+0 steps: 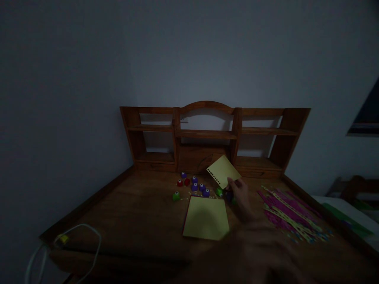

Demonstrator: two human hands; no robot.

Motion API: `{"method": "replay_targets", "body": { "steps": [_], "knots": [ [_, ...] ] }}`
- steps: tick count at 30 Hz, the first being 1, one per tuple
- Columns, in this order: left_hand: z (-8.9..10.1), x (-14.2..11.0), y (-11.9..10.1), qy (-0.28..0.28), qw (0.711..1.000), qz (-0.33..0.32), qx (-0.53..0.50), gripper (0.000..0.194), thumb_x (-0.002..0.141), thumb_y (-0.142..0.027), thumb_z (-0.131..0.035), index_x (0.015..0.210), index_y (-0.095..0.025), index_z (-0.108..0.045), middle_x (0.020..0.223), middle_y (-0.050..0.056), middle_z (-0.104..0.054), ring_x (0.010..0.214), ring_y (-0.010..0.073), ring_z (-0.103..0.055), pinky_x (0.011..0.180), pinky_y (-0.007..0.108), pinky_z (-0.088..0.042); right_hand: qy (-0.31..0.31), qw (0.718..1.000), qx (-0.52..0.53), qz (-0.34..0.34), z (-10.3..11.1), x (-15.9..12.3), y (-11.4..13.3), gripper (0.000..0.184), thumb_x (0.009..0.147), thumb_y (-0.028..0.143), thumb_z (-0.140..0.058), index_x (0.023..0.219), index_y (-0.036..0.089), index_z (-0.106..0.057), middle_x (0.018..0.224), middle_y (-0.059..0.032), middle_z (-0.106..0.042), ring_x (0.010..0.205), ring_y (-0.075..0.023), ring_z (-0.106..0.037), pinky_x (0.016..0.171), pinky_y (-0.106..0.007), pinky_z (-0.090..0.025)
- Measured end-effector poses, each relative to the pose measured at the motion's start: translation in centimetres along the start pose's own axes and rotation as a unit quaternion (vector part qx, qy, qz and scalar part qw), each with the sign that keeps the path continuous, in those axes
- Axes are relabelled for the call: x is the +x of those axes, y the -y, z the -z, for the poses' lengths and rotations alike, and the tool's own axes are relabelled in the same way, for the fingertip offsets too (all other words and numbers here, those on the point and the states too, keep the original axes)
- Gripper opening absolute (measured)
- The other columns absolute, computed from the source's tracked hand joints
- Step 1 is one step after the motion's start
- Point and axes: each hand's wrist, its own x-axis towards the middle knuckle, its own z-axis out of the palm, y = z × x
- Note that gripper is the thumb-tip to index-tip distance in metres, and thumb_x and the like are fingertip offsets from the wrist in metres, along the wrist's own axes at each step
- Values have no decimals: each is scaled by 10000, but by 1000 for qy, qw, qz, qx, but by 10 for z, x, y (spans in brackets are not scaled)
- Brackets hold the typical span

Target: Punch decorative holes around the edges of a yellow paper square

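Dim room: pale wall point(207, 59) behind a wooden desk point(133, 213); a wooden shelf unit point(205, 135) stands along the far side, and a white cable point(100, 238) loops at the near left.
Right hand: this hand point(239, 192) is closed in a pinch on a yellow sheet point(223, 171), the thumb and fingers at its near right edge.
Yellow sheet: tilted, one corner pointing far, apparently lifted off the desk; a row of punched holes runs down its left side, from far left to near right. It looks nearly square, so no long axis stands out.
Yellow pad: this flat stack point(205, 217) lies near and to the left of the right hand, a reddish edge showing along its left side. The held sheet hangs beyond the pad's far edge, a little to the right — the two are apart.
Eyed pieces: purple ones point(194, 187), red ones point(179, 183) and green ones point(176, 196) sit past the pad; one green piece is just beside the fingertips.
Strips: a heap of magenta and yellow strips point(287, 211) lies well to the right.
Near foreground: a blurred shape point(266, 248), hand or forearm — I cannot tell which, nor the left hand's state. Of what shows clearly, the right hand is nearer the pad.
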Motion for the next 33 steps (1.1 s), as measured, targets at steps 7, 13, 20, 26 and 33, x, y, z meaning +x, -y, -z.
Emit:
{"method": "replay_targets", "body": {
  "steps": [7,13,20,26,33],
  "knots": [
    [84,12,125,-268,958,98,-10,268,867,-173,-399,816,-185,-662,883,60,-648,884,192,-597,838,317,-452,15,998,-46,47,4,6,26,427,753,578,-645,592,190,-573,520,-24,-610,489,-168,-569,499,-265,-430],
    [116,-5,229,-389,893,187,128,236,813,-90,-423,867,-192,-629,924,41,-621,902,176,-590,829,300,-449,-14,997,-66,40,10,3,-5,446,763,609,-621,685,170,-614,598,-58,-663,553,-203,-613,524,-287,-460],
    [102,-15,247,-302,909,176,229,215,903,-159,-408,988,-195,-602,979,61,-595,931,189,-572,858,326,-452,-49,993,-101,32,18,5,-21,432,778,596,-618,691,175,-576,643,-68,-682,610,-227,-647,508,-277,-449],
    [103,-22,253,-271,916,181,235,300,854,-67,-377,1029,-191,-587,1012,69,-596,999,194,-562,932,344,-429,-31,993,-114,23,16,-1,-14,437,764,603,-626,708,172,-585,710,-106,-716,672,-257,-682,553,-298,-484],
    [111,-29,244,-285,915,204,202,398,704,7,-377,984,-169,-599,966,71,-616,922,180,-580,869,308,-454,18,983,-183,24,15,-4,-11,484,798,614,-560,729,147,-670,748,-148,-733,712,-284,-692,610,-328,-497]
  ]
}}
